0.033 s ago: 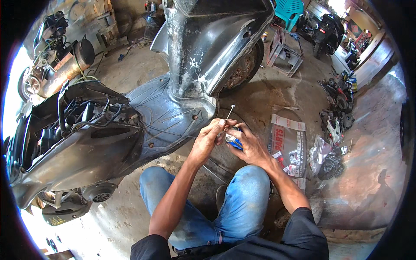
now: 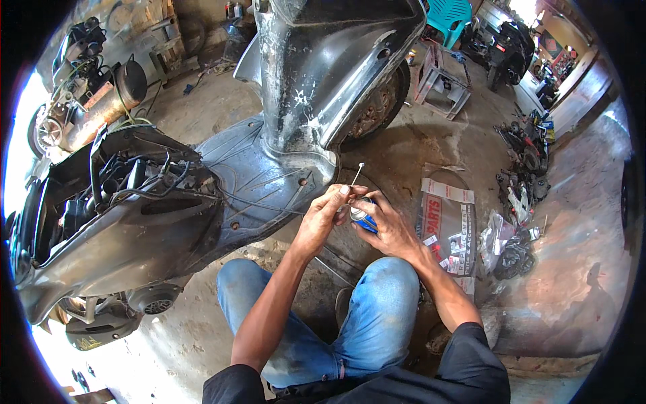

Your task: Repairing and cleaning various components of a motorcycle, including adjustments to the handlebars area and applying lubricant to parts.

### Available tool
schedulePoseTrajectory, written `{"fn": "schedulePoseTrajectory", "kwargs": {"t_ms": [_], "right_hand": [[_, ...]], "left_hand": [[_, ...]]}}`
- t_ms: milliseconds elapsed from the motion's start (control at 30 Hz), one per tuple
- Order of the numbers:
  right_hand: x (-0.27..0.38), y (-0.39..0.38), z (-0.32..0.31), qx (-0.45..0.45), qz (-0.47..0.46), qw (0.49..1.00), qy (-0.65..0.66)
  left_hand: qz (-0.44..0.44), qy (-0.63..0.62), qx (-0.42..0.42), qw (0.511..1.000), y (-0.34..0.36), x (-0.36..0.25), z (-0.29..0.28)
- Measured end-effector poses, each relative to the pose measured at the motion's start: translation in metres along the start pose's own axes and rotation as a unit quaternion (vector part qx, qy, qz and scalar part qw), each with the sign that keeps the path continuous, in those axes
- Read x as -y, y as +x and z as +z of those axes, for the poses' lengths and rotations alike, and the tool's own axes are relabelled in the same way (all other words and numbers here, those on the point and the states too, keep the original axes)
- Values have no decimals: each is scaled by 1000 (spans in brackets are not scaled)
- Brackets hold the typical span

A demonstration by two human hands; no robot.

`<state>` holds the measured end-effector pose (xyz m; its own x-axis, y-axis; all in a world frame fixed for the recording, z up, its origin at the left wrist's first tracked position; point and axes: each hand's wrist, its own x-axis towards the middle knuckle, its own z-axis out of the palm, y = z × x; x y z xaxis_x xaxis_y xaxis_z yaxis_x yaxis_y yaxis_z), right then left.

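Observation:
Pinched between the thumb and fingers of my left hand is a thin cable. Its short end sticks up past the fingertips and carries a small pale knob. A dark line runs from near that hand across the scooter's footboard. My right hand is wrapped round a blue spray can, tilted and close against the left fingers. The fingers hide most of the can, and I cannot make out its nozzle. Both hands are above my knees, beside the scooter.
The scooter's opened rear body fills the left side. A printed plastic parts bag lies on the floor at right, near clear plastic bags and loose parts. Farther off stand a metal frame stand and a teal chair.

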<state>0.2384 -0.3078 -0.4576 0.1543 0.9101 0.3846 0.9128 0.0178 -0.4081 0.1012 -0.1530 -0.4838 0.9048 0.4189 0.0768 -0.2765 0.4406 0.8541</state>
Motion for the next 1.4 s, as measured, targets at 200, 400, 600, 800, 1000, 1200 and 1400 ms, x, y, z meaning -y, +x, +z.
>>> {"fn": "schedulePoseTrajectory", "kwargs": {"t_ms": [200,400,600,800,1000,1200,1400], "right_hand": [[-4,-2,-1,-42,-11,991,123],[-10,-9,4,-26,-17,993,118],[-15,-15,11,-46,-43,992,107],[-16,-13,13,-19,-28,999,41],[-15,-10,17,-25,-28,999,37],[-12,-10,17,-33,-27,998,49],[-13,-10,18,-43,-39,997,43]], "left_hand": [[-4,-31,-10,999,-1,-2,0],[-1,-42,-8,999,-3,-5,-1],[-9,-52,-10,999,-3,-3,-2],[-16,-55,-3,998,0,1,-4],[-12,-50,-5,999,-1,4,-5],[-15,-51,-6,999,-2,3,-4],[-15,-48,-3,999,-2,2,-3]]}}
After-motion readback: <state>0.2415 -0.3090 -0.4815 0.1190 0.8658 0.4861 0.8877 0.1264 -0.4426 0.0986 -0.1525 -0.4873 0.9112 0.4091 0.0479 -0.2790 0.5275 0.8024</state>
